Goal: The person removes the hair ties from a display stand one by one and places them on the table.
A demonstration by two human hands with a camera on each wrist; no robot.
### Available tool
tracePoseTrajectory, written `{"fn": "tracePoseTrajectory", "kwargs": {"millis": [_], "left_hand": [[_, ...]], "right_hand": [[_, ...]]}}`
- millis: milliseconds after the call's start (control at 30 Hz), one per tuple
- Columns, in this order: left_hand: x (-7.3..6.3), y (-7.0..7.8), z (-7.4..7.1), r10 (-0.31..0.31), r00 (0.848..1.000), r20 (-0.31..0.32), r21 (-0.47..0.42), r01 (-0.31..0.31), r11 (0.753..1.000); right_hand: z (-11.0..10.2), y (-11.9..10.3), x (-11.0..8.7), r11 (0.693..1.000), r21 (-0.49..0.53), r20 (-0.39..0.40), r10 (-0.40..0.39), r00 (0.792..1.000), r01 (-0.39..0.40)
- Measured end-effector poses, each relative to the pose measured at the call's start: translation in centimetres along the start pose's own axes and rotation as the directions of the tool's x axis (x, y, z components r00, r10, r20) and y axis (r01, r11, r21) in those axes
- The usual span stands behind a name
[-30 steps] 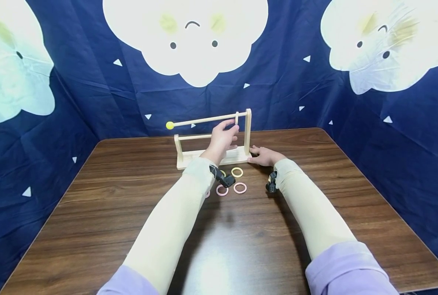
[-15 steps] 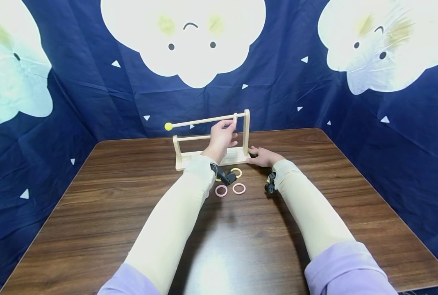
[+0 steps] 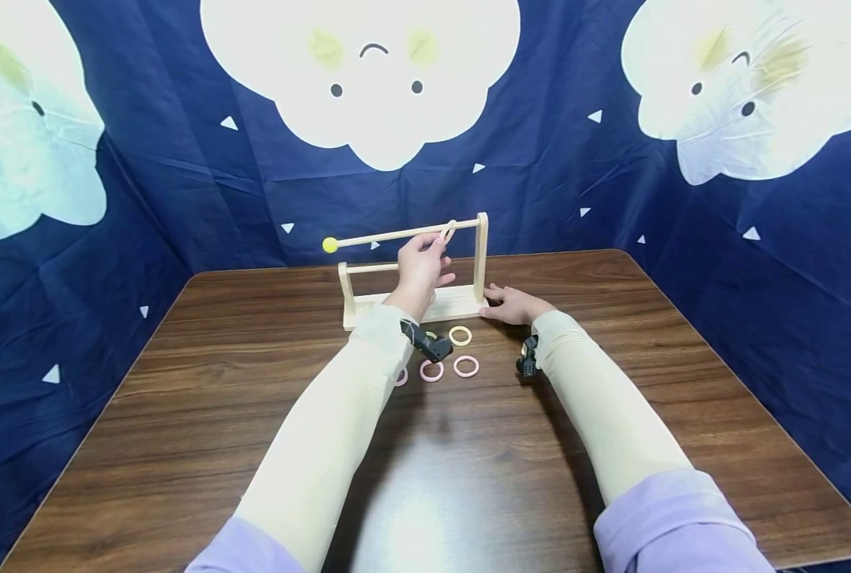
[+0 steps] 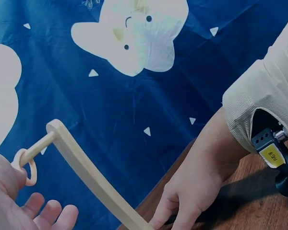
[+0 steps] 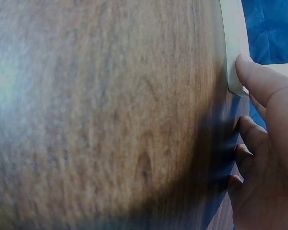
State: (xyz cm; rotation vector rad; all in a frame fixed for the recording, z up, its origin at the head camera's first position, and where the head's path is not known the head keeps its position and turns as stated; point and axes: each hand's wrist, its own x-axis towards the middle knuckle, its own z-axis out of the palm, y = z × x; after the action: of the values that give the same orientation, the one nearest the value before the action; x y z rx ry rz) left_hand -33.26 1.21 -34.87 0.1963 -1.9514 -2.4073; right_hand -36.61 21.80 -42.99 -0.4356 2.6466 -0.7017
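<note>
A pale ring (image 3: 449,231) hangs around the upper rod (image 3: 382,235) of a wooden stand (image 3: 461,302), near its tall right post. My left hand (image 3: 418,274) pinches this ring between thumb and index finger, the other fingers loosely spread. In the left wrist view the ring (image 4: 33,173) sits tilted around the rod. A yellow ball (image 3: 330,244) caps the rod's free left end. My right hand (image 3: 514,305) holds the right end of the stand's base. The right wrist view has the thumb on the base's corner (image 5: 236,81), with the fingers beyond its end.
In front of the stand, a yellow ring (image 3: 460,336) and several pink rings, one a pink ring (image 3: 466,366), lie on the brown wooden table (image 3: 253,382). A green ring is partly hidden by the left wrist camera (image 3: 432,347). A blue cloth (image 3: 181,183) hangs behind.
My left hand has moved slightly left along the upper rod with the ring, which now shows more of its round face. The right hand stays on the base.
</note>
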Motion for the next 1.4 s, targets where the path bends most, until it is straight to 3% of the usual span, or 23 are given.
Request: {"fn": "tracePoseTrajectory", "kwargs": {"millis": [400, 633, 933, 1133, 1400], "left_hand": [[0.0, -0.2, -0.8, 0.008, 0.998, -0.067, -0.084, -0.013, 0.996], [0.0, -0.2, -1.7, 0.007, 0.998, -0.068, -0.092, -0.014, 0.996], [-0.1, 0.4, -4.1, 0.008, 0.995, -0.104, -0.072, -0.016, 0.997], [-0.1, 1.0, -5.9, -0.001, 0.991, -0.135, -0.064, -0.008, 0.998], [-0.2, 1.2, -8.0, -0.005, 0.985, -0.171, -0.071, -0.007, 0.997]], "right_hand": [[0.2, -0.1, -0.1, 1.000, 0.016, -0.007, 0.011, 1.000, -0.011], [0.3, 0.0, -0.3, 0.999, 0.031, -0.016, 0.012, 1.000, -0.011], [0.2, 0.3, -0.2, 0.998, 0.059, -0.004, -0.019, 1.000, 0.019], [0.3, 0.0, -0.4, 1.000, 0.027, -0.004, 0.011, 1.000, -0.011], [0.5, 0.0, -0.3, 1.000, -0.013, -0.019, -0.004, 1.000, 0.004]]}}
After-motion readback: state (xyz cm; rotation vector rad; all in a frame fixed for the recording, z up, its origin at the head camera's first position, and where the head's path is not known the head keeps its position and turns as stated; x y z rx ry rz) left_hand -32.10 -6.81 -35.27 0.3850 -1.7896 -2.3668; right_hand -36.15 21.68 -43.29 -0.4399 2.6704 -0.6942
